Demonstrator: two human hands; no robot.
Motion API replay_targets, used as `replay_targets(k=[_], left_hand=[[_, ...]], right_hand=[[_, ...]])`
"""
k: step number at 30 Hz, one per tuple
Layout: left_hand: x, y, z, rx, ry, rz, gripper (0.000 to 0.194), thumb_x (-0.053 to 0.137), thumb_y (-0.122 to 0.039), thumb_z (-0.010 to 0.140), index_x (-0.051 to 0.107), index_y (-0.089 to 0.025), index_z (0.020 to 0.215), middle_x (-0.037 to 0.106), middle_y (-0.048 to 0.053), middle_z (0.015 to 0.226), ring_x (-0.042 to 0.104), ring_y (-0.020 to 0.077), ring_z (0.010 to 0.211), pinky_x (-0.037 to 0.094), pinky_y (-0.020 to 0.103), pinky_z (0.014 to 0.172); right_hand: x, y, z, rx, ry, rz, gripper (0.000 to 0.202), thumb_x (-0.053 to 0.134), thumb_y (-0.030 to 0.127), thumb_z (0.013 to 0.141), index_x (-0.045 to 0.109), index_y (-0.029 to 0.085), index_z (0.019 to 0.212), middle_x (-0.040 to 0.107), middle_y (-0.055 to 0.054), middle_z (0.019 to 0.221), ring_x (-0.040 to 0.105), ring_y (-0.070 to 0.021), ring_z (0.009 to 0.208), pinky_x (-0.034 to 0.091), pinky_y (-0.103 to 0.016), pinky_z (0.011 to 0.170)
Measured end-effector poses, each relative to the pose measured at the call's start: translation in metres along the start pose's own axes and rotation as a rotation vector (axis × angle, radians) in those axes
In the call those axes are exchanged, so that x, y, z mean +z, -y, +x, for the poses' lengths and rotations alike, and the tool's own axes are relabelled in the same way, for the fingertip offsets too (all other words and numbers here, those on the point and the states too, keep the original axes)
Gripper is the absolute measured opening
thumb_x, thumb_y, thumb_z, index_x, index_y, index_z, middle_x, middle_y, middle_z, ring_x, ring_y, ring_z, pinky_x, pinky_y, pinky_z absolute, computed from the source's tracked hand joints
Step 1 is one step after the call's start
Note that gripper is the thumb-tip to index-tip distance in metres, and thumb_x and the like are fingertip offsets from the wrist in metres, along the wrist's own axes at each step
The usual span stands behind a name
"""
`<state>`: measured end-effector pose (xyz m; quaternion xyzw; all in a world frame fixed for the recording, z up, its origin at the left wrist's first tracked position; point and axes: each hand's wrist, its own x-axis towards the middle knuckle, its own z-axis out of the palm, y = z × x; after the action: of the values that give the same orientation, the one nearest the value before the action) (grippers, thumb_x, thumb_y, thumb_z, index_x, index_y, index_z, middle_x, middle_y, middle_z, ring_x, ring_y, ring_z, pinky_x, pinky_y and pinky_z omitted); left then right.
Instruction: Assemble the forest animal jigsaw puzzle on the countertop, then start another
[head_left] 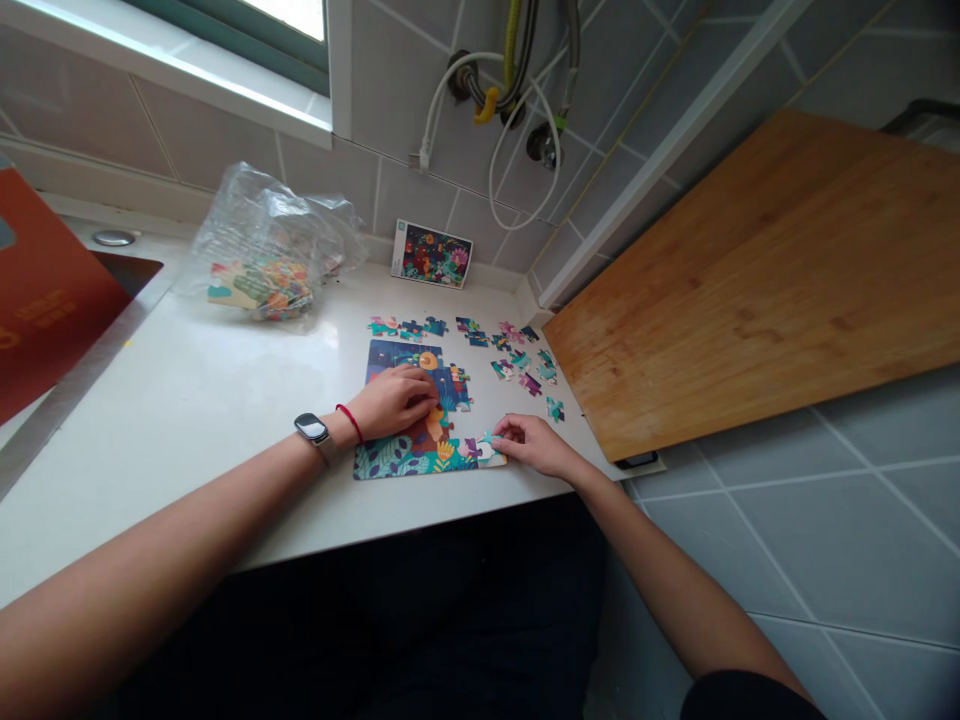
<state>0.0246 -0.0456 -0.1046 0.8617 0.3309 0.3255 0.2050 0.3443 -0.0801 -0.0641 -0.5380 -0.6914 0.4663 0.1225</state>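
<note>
Resting over the colourful, partly assembled cardboard jigsaw puzzle (439, 432), the left hand (397, 400) has its fingers bent and close together; whether anything lies beneath them cannot be told. That wrist wears a dark-faced smartwatch (310, 428) and a thin red cord bracelet (349, 422). At the puzzle's lower right corner, the right hand (534, 444) has thumb and fingertips pinched on a small teal-and-white jigsaw piece (487, 439). The puzzle lies flat on the glossy white countertop (187, 430), near its front edge. Loose multicoloured jigsaw pieces (531, 384) lie scattered just beyond it and to its right. Farther back, a white-bordered picture card (431, 255) leans against the grey tiled wall (420, 195). To its left sits a crinkled clear plastic bag (251, 215) containing more printed pieces (289, 290). A broad brown wooden board (750, 290) slants along the right side.
</note>
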Motion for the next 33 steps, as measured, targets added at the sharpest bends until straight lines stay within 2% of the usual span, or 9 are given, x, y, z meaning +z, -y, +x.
replay_targets(k=[9, 14, 17, 20, 23, 25, 27, 30, 33], left_hand=[[0.0, 0.0, 0.0, -0.001, 0.002, -0.01, 0.023, 0.055, -0.027, 0.102, 0.076, -0.02, 0.096, 0.075, 0.008, 0.104, 0.067, 0.0238, 0.099, 0.054, 0.039, 0.091], [0.0, 0.001, -0.001, -0.005, 0.019, 0.003, 0.024, 0.053, -0.028, 0.103, 0.076, -0.02, 0.097, 0.075, 0.008, 0.105, 0.066, 0.0239, 0.1, 0.054, 0.039, 0.092], [0.0, 0.002, -0.001, -0.007, 0.025, 0.01, 0.026, 0.052, -0.029, 0.103, 0.076, -0.019, 0.098, 0.075, 0.009, 0.107, 0.066, 0.0242, 0.1, 0.054, 0.04, 0.092], [0.0, 0.002, 0.0, -0.007, 0.024, 0.009, 0.027, 0.051, -0.029, 0.104, 0.075, -0.019, 0.098, 0.075, 0.009, 0.107, 0.066, 0.0246, 0.1, 0.054, 0.04, 0.092], [0.0, 0.002, -0.001, -0.009, 0.023, 0.005, 0.026, 0.052, -0.029, 0.103, 0.075, -0.019, 0.099, 0.075, 0.009, 0.107, 0.066, 0.0247, 0.1, 0.054, 0.041, 0.092], [0.0, 0.002, -0.001, -0.012, 0.024, 0.006, 0.026, 0.052, -0.029, 0.104, 0.076, -0.019, 0.099, 0.075, 0.009, 0.107, 0.066, 0.0249, 0.101, 0.054, 0.041, 0.093], [0.0, 0.002, -0.001, -0.016, 0.023, 0.006, 0.026, 0.052, -0.029, 0.103, 0.076, -0.019, 0.1, 0.075, 0.009, 0.108, 0.066, 0.025, 0.101, 0.054, 0.042, 0.093], [0.0, 0.002, -0.001, -0.017, 0.017, 0.001, 0.026, 0.052, -0.028, 0.103, 0.076, -0.019, 0.099, 0.075, 0.01, 0.107, 0.066, 0.025, 0.1, 0.054, 0.042, 0.092], [0.0, 0.001, 0.0, -0.011, 0.012, -0.003, 0.026, 0.052, -0.028, 0.103, 0.076, -0.019, 0.099, 0.075, 0.01, 0.106, 0.066, 0.0251, 0.099, 0.055, 0.042, 0.091]], right_hand=[[-0.016, -0.014, -0.016, -0.015, -0.052, -0.035, 0.032, 0.077, 0.05, 0.083, 0.072, 0.02, 0.091, 0.068, -0.001, 0.076, 0.061, -0.0169, 0.069, 0.046, -0.028, 0.066], [-0.037, -0.026, -0.015, -0.031, -0.124, -0.15, 0.031, 0.076, 0.048, 0.084, 0.074, 0.018, 0.092, 0.073, -0.004, 0.083, 0.064, -0.0183, 0.075, 0.049, -0.03, 0.07], [-0.053, -0.035, -0.008, -0.024, -0.119, -0.204, 0.031, 0.076, 0.047, 0.083, 0.075, 0.018, 0.093, 0.075, -0.005, 0.083, 0.065, -0.0187, 0.074, 0.05, -0.03, 0.07], [-0.068, -0.039, 0.003, -0.038, -0.166, -0.295, 0.026, 0.077, 0.042, 0.083, 0.076, 0.018, 0.092, 0.075, -0.005, 0.085, 0.066, -0.0194, 0.077, 0.052, -0.031, 0.073], [-0.077, -0.036, 0.02, -0.069, -0.336, -0.424, 0.02, 0.074, 0.035, 0.085, 0.076, 0.018, 0.095, 0.075, -0.008, 0.099, 0.066, -0.0192, 0.08, 0.053, -0.033, 0.08], [-0.079, -0.031, 0.035, -0.056, -0.397, -0.481, 0.02, 0.074, 0.031, 0.086, 0.077, 0.018, 0.1, 0.074, -0.009, 0.106, 0.066, -0.0186, 0.081, 0.054, -0.034, 0.083], [-0.076, -0.025, 0.052, -0.031, -0.394, -0.54, 0.026, 0.075, 0.03, 0.087, 0.077, 0.017, 0.109, 0.074, -0.01, 0.111, 0.067, -0.0196, 0.085, 0.055, -0.034, 0.086], [-0.067, -0.014, 0.074, -0.028, -0.408, -0.673, 0.04, 0.078, 0.036, 0.086, 0.076, 0.016, 0.121, 0.072, -0.013, 0.117, 0.068, -0.0247, 0.099, 0.053, -0.037, 0.096], [-0.057, -0.005, 0.091, 0.012, -0.46, -0.73, 0.046, 0.078, 0.049, 0.087, 0.077, 0.017, 0.119, 0.072, -0.015, 0.121, 0.068, -0.0287, 0.108, 0.052, -0.037, 0.098]])
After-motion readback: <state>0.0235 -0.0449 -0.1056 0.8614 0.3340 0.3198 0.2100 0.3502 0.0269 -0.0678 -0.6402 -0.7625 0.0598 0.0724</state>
